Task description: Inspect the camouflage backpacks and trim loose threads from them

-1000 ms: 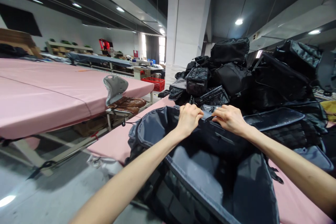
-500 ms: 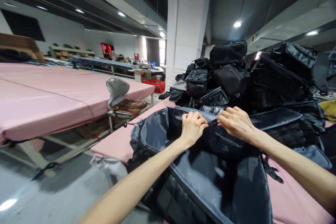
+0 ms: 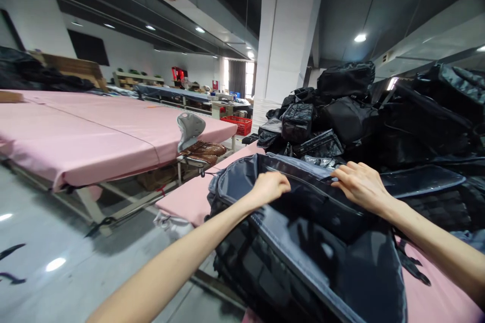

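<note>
A large black bag (image 3: 261, 267) with a grey-blue lining stands wide open in front of me. My right hand (image 3: 359, 184) is closed at its far rim, with the fingertips pinching a dark edge there. My left hand (image 3: 271, 187) hangs over the opening, near the left part of the far inner wall. Its fingers are curled together, and whatever may be between them is hidden. A long zipped seam (image 3: 312, 184) runs along that inner wall between the hands. The bag's floor is partly in shadow.
The bag rests on a pink-covered table (image 3: 182, 202). A heap of black bags (image 3: 341, 116) rises behind and to the right. On the left are a wide pink-topped table (image 3: 94, 131) and a grey chair (image 3: 189, 131). A red crate (image 3: 240, 125) stands beyond, near a white pillar (image 3: 286, 35).
My left hand has come away from the far rim, leftward from my right hand, so the gap between them is wider. The view has turned a little left.
</note>
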### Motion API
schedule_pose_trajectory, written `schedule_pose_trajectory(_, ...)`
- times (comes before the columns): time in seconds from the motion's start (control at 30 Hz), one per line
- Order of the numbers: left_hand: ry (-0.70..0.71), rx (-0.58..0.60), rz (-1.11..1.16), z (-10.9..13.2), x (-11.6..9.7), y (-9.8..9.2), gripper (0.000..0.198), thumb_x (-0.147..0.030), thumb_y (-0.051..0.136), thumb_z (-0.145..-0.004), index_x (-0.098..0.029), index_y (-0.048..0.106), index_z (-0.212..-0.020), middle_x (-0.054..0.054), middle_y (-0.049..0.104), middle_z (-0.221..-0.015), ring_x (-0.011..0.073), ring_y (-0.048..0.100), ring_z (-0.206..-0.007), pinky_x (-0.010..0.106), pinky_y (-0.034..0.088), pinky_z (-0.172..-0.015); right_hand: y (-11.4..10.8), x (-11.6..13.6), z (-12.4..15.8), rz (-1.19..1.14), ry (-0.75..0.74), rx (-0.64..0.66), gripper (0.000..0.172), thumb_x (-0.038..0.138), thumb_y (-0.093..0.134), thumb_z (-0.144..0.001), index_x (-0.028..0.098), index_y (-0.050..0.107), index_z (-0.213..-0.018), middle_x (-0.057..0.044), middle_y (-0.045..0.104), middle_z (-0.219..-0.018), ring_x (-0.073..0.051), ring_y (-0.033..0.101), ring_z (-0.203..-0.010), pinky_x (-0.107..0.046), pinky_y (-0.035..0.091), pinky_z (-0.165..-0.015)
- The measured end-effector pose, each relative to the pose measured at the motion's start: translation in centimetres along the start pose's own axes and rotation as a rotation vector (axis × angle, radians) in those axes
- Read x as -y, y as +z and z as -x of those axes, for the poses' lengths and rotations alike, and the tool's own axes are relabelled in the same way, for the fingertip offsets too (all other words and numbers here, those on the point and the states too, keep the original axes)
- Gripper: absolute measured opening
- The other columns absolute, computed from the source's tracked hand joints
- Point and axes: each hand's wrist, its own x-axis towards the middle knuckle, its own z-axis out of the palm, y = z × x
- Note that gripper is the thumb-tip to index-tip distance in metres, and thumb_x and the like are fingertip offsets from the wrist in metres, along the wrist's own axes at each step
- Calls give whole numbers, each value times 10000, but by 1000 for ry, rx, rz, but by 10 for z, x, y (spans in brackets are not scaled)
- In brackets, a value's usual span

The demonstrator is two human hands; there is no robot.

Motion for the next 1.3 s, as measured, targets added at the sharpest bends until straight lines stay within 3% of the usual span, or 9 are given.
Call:
schedule_pose_trajectory(0.1, -108, -455, -116, -15, 14, -14, 217, -229, 522, -823, -243, 638, -1006, 56, 617, -1065, 216, 548, -976, 349, 412, -850, -2, 2, -4, -43, -9, -11, 140, 317, 524, -864, 208, 610, -847, -4, 627, -777, -159, 498, -749, -281, 263, -632)
schedule_pose_trajectory(0.17, -33, -529, -229, -28, 22, -22, 188, -227, 549, -810, -274, 654, -958, 45, 611, -1083, 253, 491, -1045, 420, 366, -887, -4, 6, -14, -54, -9, -41, 160, 331, 507, -873, 209, 611, -871, -7, 630, -802, -159, 501, -769, -281, 268, -642)
schedule_pose_trajectory(0.27, 45, -319, -223, -46, 35, -36, 118, -265, 568, -795, -264, 686, -798, 14, 662, -926, 252, 499, -991, 439, 336, -892, -5, 19, -38, -15, -48, -83, 175, 334, 494, -881, 202, 608, -871, -17, 624, -803, -167, 492, -770, -292, 257, -651)
schedule_pose_trajectory(0.43, 109, 5, 15, -63, 55, -53, 168, -326, 569, -756, -217, 695, -776, -25, 660, -757, 155, 550, -782, 282, 377, -825, 4, 42, -86, 29, -155, -87, 156, 323, 529, -862, 184, 592, -827, -30, 618, -796, -172, 482, -752, -305, 229, -631)
schedule_pose_trajectory(0.67, 88, 6, 137, -62, 63, -46, 222, -359, 570, -723, -170, 686, -711, -27, 611, -621, 134, 526, -634, 245, 394, -695, 13, 48, -112, -35, -202, -27, 171, 325, 527, -865, 187, 608, -805, -37, 634, -787, -166, 503, -760, -296, 232, -617)
schedule_pose_trajectory(0.87, 80, -26, 146, -60, 59, -44, 179, -301, 563, -740, -178, 692, -741, -18, 639, -661, 150, 556, -675, 261, 398, -694, 13, 44, -107, -195, -44, -60, 168, 340, 533, -856, 215, 642, -886, -23, 665, -849, -169, 546, -811, -269, 295, -642)
schedule_pose_trajectory(0.97, 176, -163, 120, -45, 54, -41, 133, -231, 578, -742, -191, 683, -813, -5, 673, -786, 157, 584, -753, 272, 405, -726, 12, 46, -103, -220, -87, -34, 160, 323, 551, -841, 206, 654, -877, -30, 666, -824, -186, 555, -812, -273, 317, -653)
schedule_pose_trajectory(1.2, 673, -846, -292, 19, 55, -10, 151, -81, 509, -814, -176, 606, -748, 3, 680, -759, 117, 616, -743, 294, 402, -751, 22, 38, -81, -817, 192, 50, 162, 342, 556, -816, 262, 668, -900, 32, 684, -867, -144, 607, -778, -232, 396, -667)
schedule_pose_trajectory(1.3, 714, -955, -347, 31, 56, 2, 122, -55, 533, -800, -165, 584, -781, 21, 687, -774, 129, 635, -798, 274, 424, -710, 23, 43, -79, -899, 165, 46, 178, 344, 586, -791, 246, 666, -915, 18, 678, -899, -158, 606, -816, -241, 412, -699)
